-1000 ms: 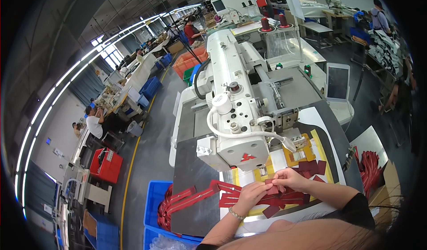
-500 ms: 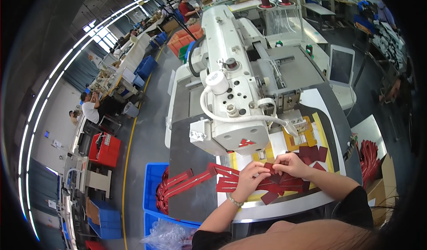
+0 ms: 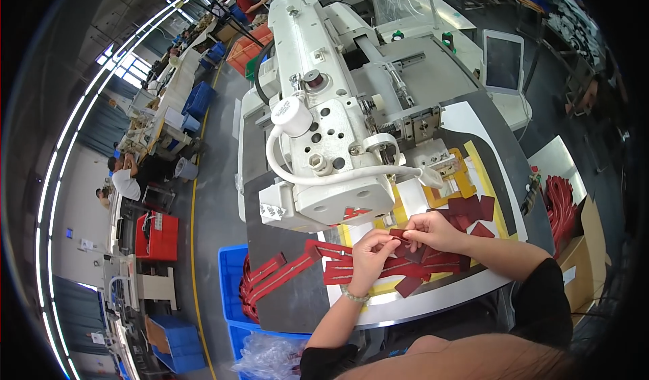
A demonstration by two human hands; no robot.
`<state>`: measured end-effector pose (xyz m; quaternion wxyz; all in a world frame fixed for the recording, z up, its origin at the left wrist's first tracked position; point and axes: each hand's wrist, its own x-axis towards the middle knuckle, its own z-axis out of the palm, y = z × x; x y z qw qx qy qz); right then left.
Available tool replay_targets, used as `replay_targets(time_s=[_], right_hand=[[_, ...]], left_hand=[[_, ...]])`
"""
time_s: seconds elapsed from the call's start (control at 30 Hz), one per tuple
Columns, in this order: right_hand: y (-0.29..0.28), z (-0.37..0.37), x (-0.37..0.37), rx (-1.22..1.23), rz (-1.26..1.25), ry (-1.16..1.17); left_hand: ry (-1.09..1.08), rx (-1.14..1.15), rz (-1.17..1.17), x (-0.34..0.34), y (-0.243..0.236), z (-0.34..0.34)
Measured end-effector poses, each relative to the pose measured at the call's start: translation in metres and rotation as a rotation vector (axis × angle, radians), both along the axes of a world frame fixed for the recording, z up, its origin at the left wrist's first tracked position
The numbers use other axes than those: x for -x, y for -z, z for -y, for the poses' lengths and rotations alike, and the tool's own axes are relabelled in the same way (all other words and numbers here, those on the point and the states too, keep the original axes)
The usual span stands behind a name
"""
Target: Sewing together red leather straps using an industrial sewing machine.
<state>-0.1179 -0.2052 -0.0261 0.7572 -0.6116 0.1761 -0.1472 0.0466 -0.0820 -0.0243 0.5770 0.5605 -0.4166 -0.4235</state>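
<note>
Between both hands is a small dark red fabric piece (image 3: 398, 233), held over the front of a sewing machine's work plate. My left hand (image 3: 370, 257), with a bracelet at the wrist, pinches its left side. The thumb and fingers of my right hand (image 3: 436, 232) close on its right side. Red strips (image 3: 355, 272) with a pale line down the middle, like zippers, lie under and left of the hands. More dark red pieces (image 3: 472, 208) are scattered to the right of my right hand. Fingers partly hide the held piece.
The white sewing machine head (image 3: 331, 157) stands just beyond my hands. A yellow clamp frame (image 3: 454, 189) lies at its right. Blue bins (image 3: 233, 292) at the left take the strips' ends. An open cardboard box (image 3: 583, 258) and a red bundle (image 3: 558, 201) are at right.
The whole view has shifted, so the machine sits farther left and higher. Both hands still hold the small fabric piece, which now looks flatter and more edge-on.
</note>
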Motion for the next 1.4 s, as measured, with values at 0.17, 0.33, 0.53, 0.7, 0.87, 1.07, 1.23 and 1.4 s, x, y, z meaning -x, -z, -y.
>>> replay_targets(time_s=[0.17,0.33,0.53,0.7,0.87,1.07,1.23,1.4], right_hand=[[-0.002,-0.002,0.000,-0.063,-0.007,0.016],[-0.002,-0.004,0.001,0.051,0.099,-0.019],[-0.001,-0.004,0.000,-0.008,0.055,0.001],[0.001,-0.003,0.001,0.006,0.070,-0.011],[0.006,-0.003,-0.001,-0.013,0.099,-0.003],[0.005,-0.003,-0.001,-0.038,0.099,-0.015],[0.008,-0.003,-0.001,-0.065,0.111,-0.024],[0.007,-0.003,0.000,-0.060,0.116,-0.030]], left_hand=[[-0.107,0.014,0.025,0.000,0.007,0.000],[-0.126,0.082,-0.021,0.004,0.001,0.001],[-0.146,0.100,0.013,0.006,0.000,0.000],[-0.159,0.098,0.034,0.007,0.001,0.001],[-0.180,0.128,0.136,0.008,-0.004,0.003],[-0.164,0.090,0.157,0.008,-0.003,0.000],[-0.165,0.115,0.166,0.008,-0.003,0.000],[-0.161,0.105,0.172,0.009,-0.003,0.000]])
